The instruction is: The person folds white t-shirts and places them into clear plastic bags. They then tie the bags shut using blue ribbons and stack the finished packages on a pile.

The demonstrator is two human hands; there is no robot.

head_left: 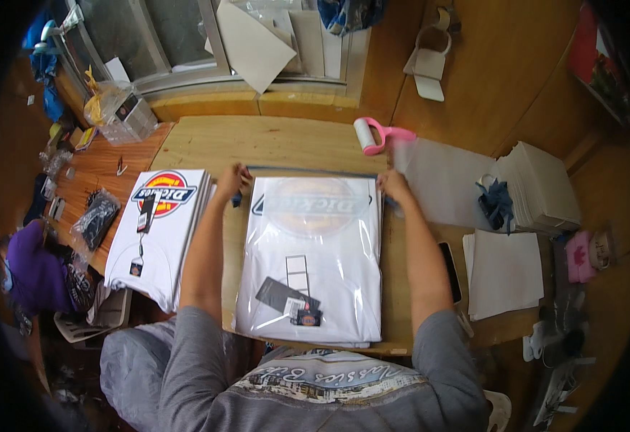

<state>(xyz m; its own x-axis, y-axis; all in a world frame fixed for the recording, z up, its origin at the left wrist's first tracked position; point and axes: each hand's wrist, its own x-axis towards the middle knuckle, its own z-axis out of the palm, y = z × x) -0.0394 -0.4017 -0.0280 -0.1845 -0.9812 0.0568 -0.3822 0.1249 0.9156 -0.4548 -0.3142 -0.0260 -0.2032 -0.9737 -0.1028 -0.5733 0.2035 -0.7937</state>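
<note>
Shirt pile (153, 248): folded and white, at 9 o'clock from the bagged shirt.
Left grip (234, 181): between 10 and 11 o'clock, fingers bent near the far corner; I cannot tell whether they pinch the bag.
Bagged shirt (313, 252): lies flat on the surface (214, 137), near its 6 o'clock edge. Probably light and soft, the shiny bag slippery; better to hold both sides, at 9 and 3 o'clock, palms underneath.
Right grip (394, 186): between 1 and 2 o'clock, fingers curled; pinching also not clear.
Paper sheets (504, 273): at 3 o'clock.
</note>
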